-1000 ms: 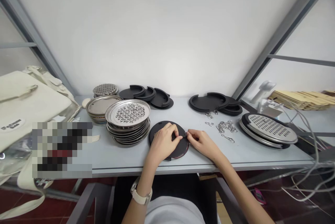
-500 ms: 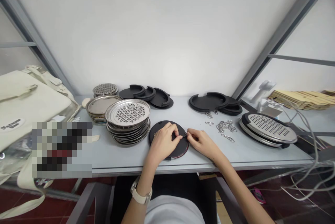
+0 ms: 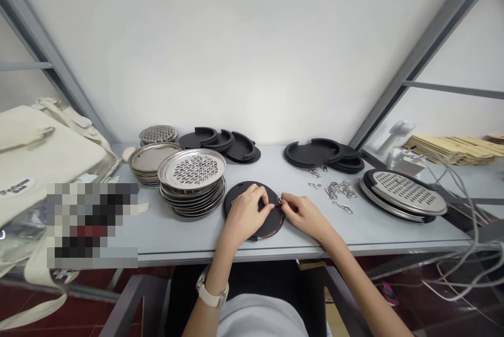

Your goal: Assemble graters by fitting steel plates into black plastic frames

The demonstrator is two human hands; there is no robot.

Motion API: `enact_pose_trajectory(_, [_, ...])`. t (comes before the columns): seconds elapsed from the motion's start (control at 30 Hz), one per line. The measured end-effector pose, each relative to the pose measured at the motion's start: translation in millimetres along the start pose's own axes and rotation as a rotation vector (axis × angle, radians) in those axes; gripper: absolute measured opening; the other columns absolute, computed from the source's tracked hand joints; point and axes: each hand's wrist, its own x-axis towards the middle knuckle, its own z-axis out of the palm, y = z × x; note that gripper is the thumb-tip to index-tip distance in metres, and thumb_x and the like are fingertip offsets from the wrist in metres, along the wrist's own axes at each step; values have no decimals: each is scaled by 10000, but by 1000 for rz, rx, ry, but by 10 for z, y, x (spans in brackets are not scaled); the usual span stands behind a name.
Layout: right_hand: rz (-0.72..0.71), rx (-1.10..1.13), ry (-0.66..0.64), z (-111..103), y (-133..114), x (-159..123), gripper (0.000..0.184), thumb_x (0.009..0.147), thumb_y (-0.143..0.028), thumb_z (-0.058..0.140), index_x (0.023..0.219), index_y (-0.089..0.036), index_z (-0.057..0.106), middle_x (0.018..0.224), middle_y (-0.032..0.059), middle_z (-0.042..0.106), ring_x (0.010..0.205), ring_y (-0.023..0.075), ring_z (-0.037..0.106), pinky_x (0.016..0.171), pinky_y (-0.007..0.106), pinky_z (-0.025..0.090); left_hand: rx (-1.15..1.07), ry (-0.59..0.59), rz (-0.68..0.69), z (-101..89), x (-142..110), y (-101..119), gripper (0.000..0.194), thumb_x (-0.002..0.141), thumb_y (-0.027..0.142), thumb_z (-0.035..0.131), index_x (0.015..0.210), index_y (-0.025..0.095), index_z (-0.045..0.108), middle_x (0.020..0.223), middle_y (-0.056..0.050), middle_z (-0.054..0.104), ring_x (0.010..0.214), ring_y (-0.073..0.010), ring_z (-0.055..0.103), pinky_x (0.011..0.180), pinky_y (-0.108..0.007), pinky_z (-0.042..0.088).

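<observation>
A black round disc (image 3: 236, 190) with a raised rim lies flat near the table's front edge. Across its top rests my left hand (image 3: 248, 213), fingers curled and thumb pointing to the right rim, gripping the disc. Close beside that thumb, my right hand (image 3: 301, 213) has thumb and forefinger pinched on a small metal clip (image 3: 279, 200) at the disc's right edge. Fingers hide how the clip meets the disc. More wire clips (image 3: 340, 190) are scattered to the right of my right hand.
Left of the disc stands a stack of metal grater plates (image 3: 192, 169), with plain metal plates (image 3: 155, 156) behind it. Black holders (image 3: 315, 153) lie at the back. Assembled graters (image 3: 409, 190) sit at right, near white cables (image 3: 468, 221). A cream bag (image 3: 47, 153) is at far left.
Both hands keep almost the same place and grip. A little more of the clip's loop shows by my right fingertips.
</observation>
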Motion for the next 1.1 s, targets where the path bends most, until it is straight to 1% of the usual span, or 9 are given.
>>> enact_pose_trajectory(0.33, [-3, -16, 9, 2, -34, -3, 355, 948, -371, 393, 632, -215, 348, 508, -57, 380, 476, 109, 359, 515, 241, 271, 6, -2, -5, 11, -5, -2, 123, 843, 270, 614, 787, 215, 519, 862, 35, 552, 668, -113, 515, 630, -254, 373])
enact_pose_trajectory(0.5, [-28, -57, 12, 4, -42, -17, 362, 980, -370, 332, 656, -219, 392, 543, -30, 457, 496, 133, 435, 541, 253, 296, 15, -4, -16, 10, 2, 8, 114, 846, 265, 609, 782, 214, 529, 854, 29, 557, 664, -114, 519, 627, -260, 373])
enact_pose_trajectory(0.6, [-11, -69, 7, 7, -41, -11, 370, 987, -356, 309, 670, -217, 439, 564, -11, 509, 506, 143, 468, 552, 260, 308, 21, -9, -27, 6, 9, 12, 110, 840, 254, 615, 780, 212, 533, 843, 28, 555, 658, -113, 520, 629, -263, 371])
enact_pose_trajectory(0.67, [5, -69, 4, 10, -36, -4, 379, 987, -353, 305, 669, -213, 457, 564, -8, 520, 506, 144, 469, 553, 262, 309, 23, -10, -30, 5, 11, 13, 114, 838, 252, 617, 776, 211, 531, 838, 28, 553, 656, -113, 519, 628, -263, 369])
enact_pose_trajectory(0.77, [21, -58, 0, 17, -20, 3, 400, 979, -357, 313, 633, -206, 447, 538, -12, 495, 494, 135, 435, 542, 264, 300, 16, -8, -21, 5, 8, 13, 114, 843, 256, 613, 778, 213, 530, 845, 31, 553, 658, -112, 518, 628, -262, 370])
enact_pose_trajectory(0.87, [38, -41, 3, 27, -1, 3, 408, 964, -361, 332, 594, -203, 400, 508, -23, 445, 475, 123, 382, 520, 265, 276, 13, -3, -24, 5, 1, 16, 111, 843, 259, 610, 780, 213, 531, 850, 29, 555, 662, -114, 520, 631, -264, 376])
enact_pose_trajectory(1.1, [57, -1, -9, 41, 26, 7, 399, 938, -358, 355, 573, -200, 329, 502, -39, 356, 483, 108, 317, 506, 260, 243, 15, -8, -38, 6, 2, 19, 110, 838, 269, 613, 783, 213, 536, 853, 25, 558, 663, -118, 527, 625, -265, 380])
